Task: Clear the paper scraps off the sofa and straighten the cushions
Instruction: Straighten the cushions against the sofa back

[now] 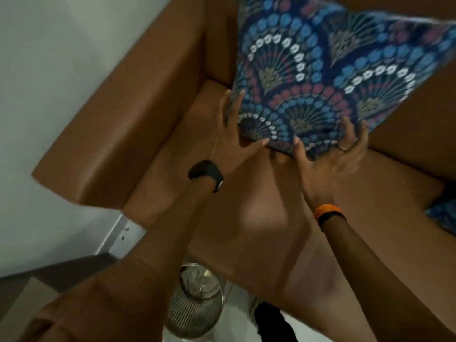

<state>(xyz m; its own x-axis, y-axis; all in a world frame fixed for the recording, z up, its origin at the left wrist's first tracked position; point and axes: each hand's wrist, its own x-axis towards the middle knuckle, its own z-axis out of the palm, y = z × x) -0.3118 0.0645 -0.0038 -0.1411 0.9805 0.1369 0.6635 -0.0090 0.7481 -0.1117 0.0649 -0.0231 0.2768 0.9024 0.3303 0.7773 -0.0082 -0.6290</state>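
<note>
A blue patterned cushion [320,77] with fan motifs leans against the backrest of the brown leather sofa [259,218]. My left hand [234,141] grips its lower left corner, thumb over the front. My right hand [330,156] holds the lower edge from beneath, fingers curled onto the fabric. The cushion's bottom edge sits just above the seat. A second blue cushion [441,215] peeks in at the right edge. No paper scraps show on the seat.
The sofa's left armrest [118,134] stands against a pale wall [49,70]. A metal mesh bin [197,307] with crumpled paper inside sits on the floor by the sofa's front edge. A dark shoe [271,322] shows beside it.
</note>
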